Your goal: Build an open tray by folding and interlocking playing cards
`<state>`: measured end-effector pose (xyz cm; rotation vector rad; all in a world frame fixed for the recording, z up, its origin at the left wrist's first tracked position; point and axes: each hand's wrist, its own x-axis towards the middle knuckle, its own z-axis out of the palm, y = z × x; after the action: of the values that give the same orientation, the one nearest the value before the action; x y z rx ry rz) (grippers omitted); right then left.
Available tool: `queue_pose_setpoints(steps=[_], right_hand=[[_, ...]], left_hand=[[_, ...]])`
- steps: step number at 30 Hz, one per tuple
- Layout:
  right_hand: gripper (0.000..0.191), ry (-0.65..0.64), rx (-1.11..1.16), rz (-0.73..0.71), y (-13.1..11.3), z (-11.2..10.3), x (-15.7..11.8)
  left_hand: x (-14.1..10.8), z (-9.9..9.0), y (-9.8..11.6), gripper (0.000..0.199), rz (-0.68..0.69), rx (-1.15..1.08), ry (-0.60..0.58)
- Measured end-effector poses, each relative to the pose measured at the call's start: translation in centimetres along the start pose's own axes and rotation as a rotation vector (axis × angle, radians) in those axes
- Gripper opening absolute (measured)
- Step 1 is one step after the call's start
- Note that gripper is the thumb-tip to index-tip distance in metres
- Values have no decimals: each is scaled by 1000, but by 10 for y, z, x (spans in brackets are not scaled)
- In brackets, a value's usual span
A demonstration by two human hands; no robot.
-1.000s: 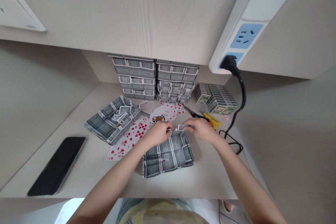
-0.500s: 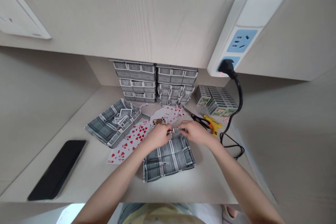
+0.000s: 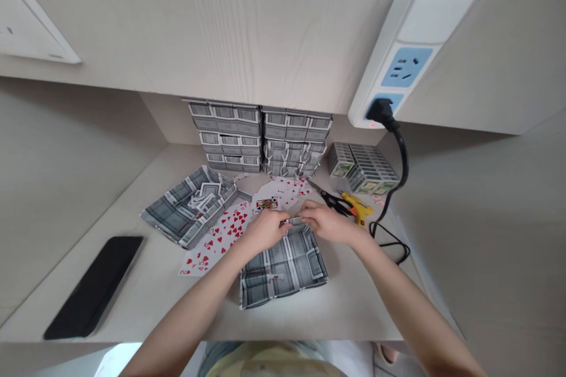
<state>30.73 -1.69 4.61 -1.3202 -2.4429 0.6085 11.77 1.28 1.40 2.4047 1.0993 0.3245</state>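
My right hand (image 3: 326, 222) had neared my left hand (image 3: 267, 228); both pinched what seemed a card strip (image 3: 293, 221) edging the playing-card tray (image 3: 289, 265).

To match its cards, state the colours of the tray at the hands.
The tray is grey with white bands; best seen: head view.

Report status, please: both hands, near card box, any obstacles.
Left hand, right hand pinching thin card piece at far edge of card box. Box open side up. Possible obstacles: scissors, glue gun near right hand.
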Motion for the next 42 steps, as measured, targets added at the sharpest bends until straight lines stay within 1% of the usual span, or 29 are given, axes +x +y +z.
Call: queue_pose_setpoints(steps=[4,8,13,17,23,27,31,34,37,42], right_hand=[[17,63,-27,79,4,-3,-4],[13,139,4,131,8,3,-6],[14,247,36,127,6,12,-9],[16,294,15,144,5,16,-10],[16,371,45,136,7,24,-13],[15,424,67,144,10,30,-15],[16,432,61,139,12,33,-15],[17,418,40,117,14,35,-15],[19,388,14,107,14,35,-16],[22,329,-53,103,14,36,-15]], left_hand=[[-1,0,1,21,10,38,10],[-3,-2,5,21,-3,23,21],[-3,-3,5,22,11,-16,46],[-3,0,3,24,20,-34,59],[-2,3,1,24,35,-40,81],[-1,2,2,23,36,-50,70],[-1,0,4,22,3,-46,47],[-2,0,5,19,22,-20,32],[-2,2,5,20,50,65,-7],[-1,4,7,20,40,245,-71]])
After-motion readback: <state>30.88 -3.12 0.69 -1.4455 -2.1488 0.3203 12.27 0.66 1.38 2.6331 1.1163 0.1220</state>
